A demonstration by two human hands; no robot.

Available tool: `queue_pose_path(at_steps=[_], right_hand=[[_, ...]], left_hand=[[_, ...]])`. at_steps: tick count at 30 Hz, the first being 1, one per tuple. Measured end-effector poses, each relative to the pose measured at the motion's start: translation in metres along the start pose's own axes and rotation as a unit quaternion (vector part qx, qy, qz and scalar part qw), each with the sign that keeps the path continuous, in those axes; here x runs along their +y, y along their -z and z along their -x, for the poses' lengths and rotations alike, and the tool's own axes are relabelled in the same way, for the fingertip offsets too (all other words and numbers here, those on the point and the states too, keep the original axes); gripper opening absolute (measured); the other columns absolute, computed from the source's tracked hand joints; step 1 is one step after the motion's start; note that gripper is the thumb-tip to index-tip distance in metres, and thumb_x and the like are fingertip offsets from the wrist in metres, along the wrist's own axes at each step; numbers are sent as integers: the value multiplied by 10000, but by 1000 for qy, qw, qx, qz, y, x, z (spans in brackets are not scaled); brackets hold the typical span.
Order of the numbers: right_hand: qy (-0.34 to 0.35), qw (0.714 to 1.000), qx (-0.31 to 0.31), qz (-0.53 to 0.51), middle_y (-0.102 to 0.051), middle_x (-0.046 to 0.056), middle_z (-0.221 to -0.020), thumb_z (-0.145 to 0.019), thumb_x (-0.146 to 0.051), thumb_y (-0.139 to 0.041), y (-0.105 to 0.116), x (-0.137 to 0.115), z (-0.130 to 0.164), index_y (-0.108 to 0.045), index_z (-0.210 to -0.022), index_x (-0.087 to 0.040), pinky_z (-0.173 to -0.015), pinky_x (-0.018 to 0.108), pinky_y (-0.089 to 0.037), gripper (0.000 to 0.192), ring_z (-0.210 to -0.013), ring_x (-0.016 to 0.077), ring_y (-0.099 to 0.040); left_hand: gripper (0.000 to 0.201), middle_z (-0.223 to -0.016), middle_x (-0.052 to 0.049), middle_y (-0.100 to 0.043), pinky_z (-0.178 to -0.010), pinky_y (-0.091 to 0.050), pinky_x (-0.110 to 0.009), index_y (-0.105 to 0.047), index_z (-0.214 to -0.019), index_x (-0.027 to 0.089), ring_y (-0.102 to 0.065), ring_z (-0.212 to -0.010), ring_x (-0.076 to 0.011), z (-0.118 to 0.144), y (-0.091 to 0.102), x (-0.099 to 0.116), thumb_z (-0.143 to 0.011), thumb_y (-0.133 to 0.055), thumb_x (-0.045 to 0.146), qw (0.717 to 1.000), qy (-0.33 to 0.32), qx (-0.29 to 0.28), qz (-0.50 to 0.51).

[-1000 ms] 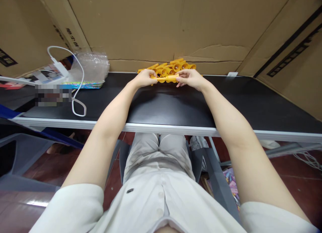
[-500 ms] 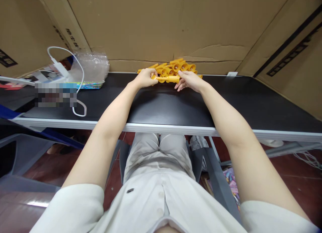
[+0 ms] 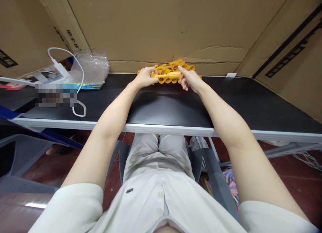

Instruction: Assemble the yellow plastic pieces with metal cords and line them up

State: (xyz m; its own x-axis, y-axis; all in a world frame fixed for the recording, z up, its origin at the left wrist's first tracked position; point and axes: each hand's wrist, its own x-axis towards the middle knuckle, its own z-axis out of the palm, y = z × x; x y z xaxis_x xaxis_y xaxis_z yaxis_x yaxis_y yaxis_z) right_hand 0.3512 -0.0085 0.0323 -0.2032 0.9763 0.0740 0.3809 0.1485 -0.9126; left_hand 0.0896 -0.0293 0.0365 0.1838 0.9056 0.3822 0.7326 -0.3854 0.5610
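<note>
Both hands moved back toward the pile [image 3: 173, 65]. Left hand [image 3: 145, 77] and right hand [image 3: 189, 79] each pinch an end of the yellow piece [image 3: 168, 75] lying between them.

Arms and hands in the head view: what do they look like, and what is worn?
Both arms are bare from the short sleeves down. The left sleeve and right sleeve are off-white, part of a buttoned shirt. The left hand and right hand wear no gloves; no watch or rings show.

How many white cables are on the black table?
1. The white cable loops on the left part of the black table, beside the clear plastic bag. Part of it runs off the left edge, so more may be hidden.
</note>
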Motion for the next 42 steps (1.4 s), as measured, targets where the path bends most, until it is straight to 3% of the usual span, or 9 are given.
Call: queue_pose_path(at_steps=[6, 10, 12, 20, 25, 28, 32, 35, 42], right_hand=[[-26, 999, -35, -21, -727, 57, -679, -990, -913, -540, 1, 0, 0, -713, -1076, -190, -543, 280, -581, 748, -517, 169, -670], [-10, 996, -69, -48, -798, 76, -818, -1004, -542, -828, 4, -10, 13, -650, -1130, -179, -525, 232, -512, 423, -547, 154, -703], [2, 997, -65, -46, -791, 72, -804, -962, -467, -890, 4, -11, 15, -657, -1100, -182, -557, 251, -537, 393, -553, 159, -699], [0, 1000, -7, -17, -537, 6, -510, -953, -933, -566, 2, 3, -3, -714, -956, -213, -574, 335, -593, 735, -486, 195, -608], [-5, 999, -50, -9, -616, 28, -567, -941, -968, -527, 3, -1, 2, -685, -933, -220, -509, 296, -534, 765, -459, 169, -592], [-3, 996, -82, -23, -760, 55, -767, -957, -777, -750, 7, -9, 10, -659, -999, -217, -508, 262, -513, 569, -537, 164, -676], [17, 997, -60, -40, -815, 45, -909, -882, -391, -973, 9, -13, 15, -624, -1033, -212, -554, 218, -520, 420, -608, 130, -717], [10, 998, -56, -32, -790, 65, -814, -945, -534, -895, 6, -10, 13, -653, -981, -198, -593, 256, -568, 415, -604, 157, -726], [-25, 999, -31, -19, -644, 52, -563, -977, -878, -611, 0, 2, 0, -751, -1009, -169, -621, 330, -632, 724, -577, 226, -725]], left_hand=[[233, -766, -4, -583, -876, -503, -335, -719, -944, 192, -604, -853, -216, -2, -1, -3, -742, -694, 306, 999, 7, 2, -33], [245, -771, -2, -578, -873, -496, -330, -718, -953, 185, -591, -847, -209, -1, 1, -3, -732, -696, 290, 999, 19, 4, -45], [242, -796, -9, -595, -893, -497, -334, -718, -951, 184, -603, -873, -216, -1, 1, -2, -728, -695, 276, 999, 12, 8, -45], [265, -850, -29, -643, -941, -509, -366, -729, -1005, 197, -642, -917, -242, 0, -2, 4, -748, -698, 256, 999, -16, 6, -42], [270, -853, -29, -658, -947, -514, -369, -733, -999, 207, -646, -932, -246, -5, -5, -4, -736, -706, 262, 999, -16, 7, -38], [270, -862, -28, -656, -964, -508, -370, -739, -995, 197, -647, -957, -252, -6, -4, -7, -740, -706, 279, 999, -12, 10, -38], [245, -883, -34, -665, -970, -506, -368, -733, -987, 192, -644, -951, -251, -3, -2, -3, -758, -715, 276, 999, -3, 9, -50], [252, -862, -34, -661, -975, -508, -380, -729, -995, 199, -645, -946, -259, -2, -2, -1, -747, -721, 238, 999, -4, 7, -48], [316, -863, -29, -639, -1022, -499, -415, -725, -1026, 221, -638, -1011, -289, -4, -5, -3, -711, -751, 209, 999, -21, 2, -39]])
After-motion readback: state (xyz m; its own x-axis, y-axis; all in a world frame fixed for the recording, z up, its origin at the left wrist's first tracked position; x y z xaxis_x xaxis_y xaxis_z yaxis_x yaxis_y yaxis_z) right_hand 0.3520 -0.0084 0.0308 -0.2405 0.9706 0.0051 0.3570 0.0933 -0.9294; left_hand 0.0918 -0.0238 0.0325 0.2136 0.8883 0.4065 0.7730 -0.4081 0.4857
